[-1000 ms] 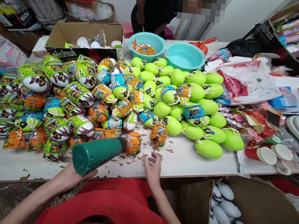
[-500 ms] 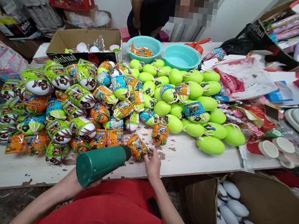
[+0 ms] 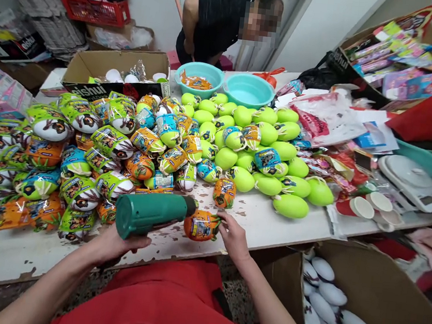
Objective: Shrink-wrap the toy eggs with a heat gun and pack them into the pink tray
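Note:
My left hand [image 3: 124, 248] is wrapped round the handle of a green heat gun [image 3: 151, 214], most of the grip being hidden behind its body. The gun's black nozzle points right, close to an orange-wrapped toy egg [image 3: 201, 226] near the table's front edge. That egg lies on its side with its printed label up. At its right end, the fingers of my right hand [image 3: 234, 237] pinch the green tie strands. Another orange-wrapped egg [image 3: 224, 192] stands just behind. Many wrapped eggs [image 3: 115, 140] are heaped to the left; plain lime-green eggs [image 3: 291, 206] lie to the right.
Two turquoise basins [image 3: 248, 91] and an open carton [image 3: 113, 69] line the back of the table [image 3: 248, 223]. A person [image 3: 216, 21] bends beyond it. Paper cups [image 3: 355, 206] and a white scale [image 3: 412, 179] are at right. White eggs fill a floor box [image 3: 392, 291].
The orange egg has turned to lie lengthwise, label showing. My left hand has raised the heat gun's nozzle slightly, relative to the egg. The person across the table appears lower and more fully in view.

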{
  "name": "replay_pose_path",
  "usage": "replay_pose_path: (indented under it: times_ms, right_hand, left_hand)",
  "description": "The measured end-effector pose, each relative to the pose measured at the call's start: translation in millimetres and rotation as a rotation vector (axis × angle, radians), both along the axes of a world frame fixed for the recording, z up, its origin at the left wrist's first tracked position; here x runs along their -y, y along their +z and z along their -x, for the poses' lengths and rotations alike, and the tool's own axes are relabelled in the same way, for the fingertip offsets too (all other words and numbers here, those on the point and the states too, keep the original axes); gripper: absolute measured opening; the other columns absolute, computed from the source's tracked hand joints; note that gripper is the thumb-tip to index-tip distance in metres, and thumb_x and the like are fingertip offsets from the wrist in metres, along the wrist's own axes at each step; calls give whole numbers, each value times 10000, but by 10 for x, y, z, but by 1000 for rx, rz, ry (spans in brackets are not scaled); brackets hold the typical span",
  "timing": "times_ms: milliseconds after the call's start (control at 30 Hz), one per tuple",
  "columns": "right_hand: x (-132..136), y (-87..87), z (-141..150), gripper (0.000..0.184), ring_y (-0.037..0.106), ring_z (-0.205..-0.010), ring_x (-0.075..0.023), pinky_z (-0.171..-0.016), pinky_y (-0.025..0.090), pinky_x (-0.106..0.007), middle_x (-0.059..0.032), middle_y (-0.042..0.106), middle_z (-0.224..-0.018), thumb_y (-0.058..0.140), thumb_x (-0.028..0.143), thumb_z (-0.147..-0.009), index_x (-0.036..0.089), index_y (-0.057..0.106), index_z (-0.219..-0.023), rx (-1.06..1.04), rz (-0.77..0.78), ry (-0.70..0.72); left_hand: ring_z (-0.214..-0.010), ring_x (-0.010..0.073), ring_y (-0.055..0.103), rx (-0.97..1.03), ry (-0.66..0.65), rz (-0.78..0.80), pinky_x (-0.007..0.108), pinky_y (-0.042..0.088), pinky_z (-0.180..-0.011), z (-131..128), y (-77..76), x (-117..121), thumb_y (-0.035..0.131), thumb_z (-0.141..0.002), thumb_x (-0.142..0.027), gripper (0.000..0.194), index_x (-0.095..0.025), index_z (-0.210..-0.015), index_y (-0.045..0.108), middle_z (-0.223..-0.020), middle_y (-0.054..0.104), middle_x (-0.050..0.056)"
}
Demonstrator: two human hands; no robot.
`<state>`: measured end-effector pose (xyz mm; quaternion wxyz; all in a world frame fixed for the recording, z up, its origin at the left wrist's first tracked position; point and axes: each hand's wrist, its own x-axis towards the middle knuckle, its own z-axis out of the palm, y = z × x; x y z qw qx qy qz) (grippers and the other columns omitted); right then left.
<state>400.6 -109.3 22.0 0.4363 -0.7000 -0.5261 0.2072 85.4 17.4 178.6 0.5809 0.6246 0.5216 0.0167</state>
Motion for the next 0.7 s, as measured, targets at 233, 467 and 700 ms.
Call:
replay_pose_path:
  times_ms: [233,467,700]
  right_hand:
    - [113,32,-88,286,695,-902,-228,-818,566,-364,-76,733,-946,675,323,-705,184,654,-954,-569,105,-265]
    - [116,36,-30,372,673,-739,-186,-620,532,-268,-53,741,-846,779,298,-553,172,673,-886,-914,166,-506]
    - [83,35,23,479,653,-601,-155,-580,544,-269,-31,732,-752,893,279,-400,159,685,-813,-1201,167,-626]
  left_hand:
    - [-631,171,557,115,47,194,283,486,-579,45,0,36,785,-632,-459,332,-171,-747,665,-722,633,28]
    - [-614,171,536,88,83,198,289,468,-599,-9,-60,125,780,-623,-471,327,-182,-707,651,-663,622,9]
    - [-569,177,509,-64,-3,51,276,446,-544,-180,-34,160,681,-667,-569,368,-211,-631,603,-593,616,4]
